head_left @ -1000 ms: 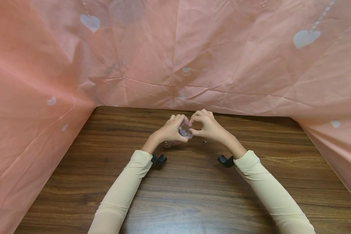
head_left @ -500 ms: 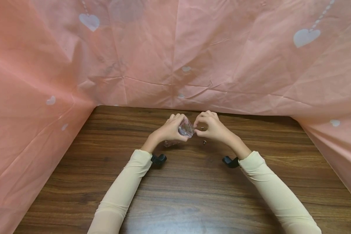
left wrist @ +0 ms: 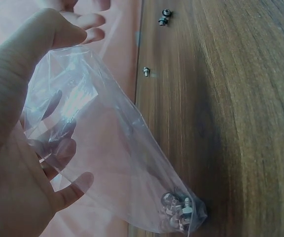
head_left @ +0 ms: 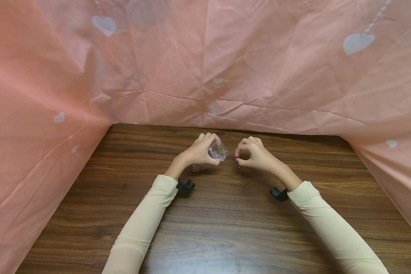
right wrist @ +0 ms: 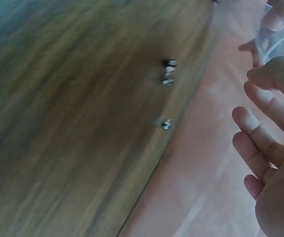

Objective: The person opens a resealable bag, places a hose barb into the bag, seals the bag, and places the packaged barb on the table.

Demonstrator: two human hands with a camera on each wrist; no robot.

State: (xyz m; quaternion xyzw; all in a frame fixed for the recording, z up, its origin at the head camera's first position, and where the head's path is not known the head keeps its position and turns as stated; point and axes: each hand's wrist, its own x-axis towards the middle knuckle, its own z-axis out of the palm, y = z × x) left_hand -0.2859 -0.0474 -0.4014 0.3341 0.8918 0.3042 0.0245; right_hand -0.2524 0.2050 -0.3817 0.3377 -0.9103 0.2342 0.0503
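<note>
My left hand (head_left: 201,150) grips the mouth of a clear plastic bag (head_left: 219,151), holding it spread toward the right. In the left wrist view the bag (left wrist: 117,143) hangs from thumb and fingers, and several small metal screws (left wrist: 175,210) lie gathered in its bottom corner. Just right of the bag, my right hand (head_left: 255,154) hovers with thumb and fingers loosely curved and nothing between them. Beneath it on the table are a dark pair of screw pieces (right wrist: 168,72) and, nearer the cloth, a smaller screw (right wrist: 166,124).
The dark wood table (head_left: 205,224) stretches toward the viewer. Pink cloth (head_left: 260,76) with pale hearts hangs along its back edge and both sides. A black wrist-camera mount (head_left: 185,186) sits on the left wrist, another mount (head_left: 279,194) on the right.
My right hand has drawn away from the bag's mouth, to the right and slightly toward the viewer, over the loose screws. The left hand and the bag have stayed nearly still.
</note>
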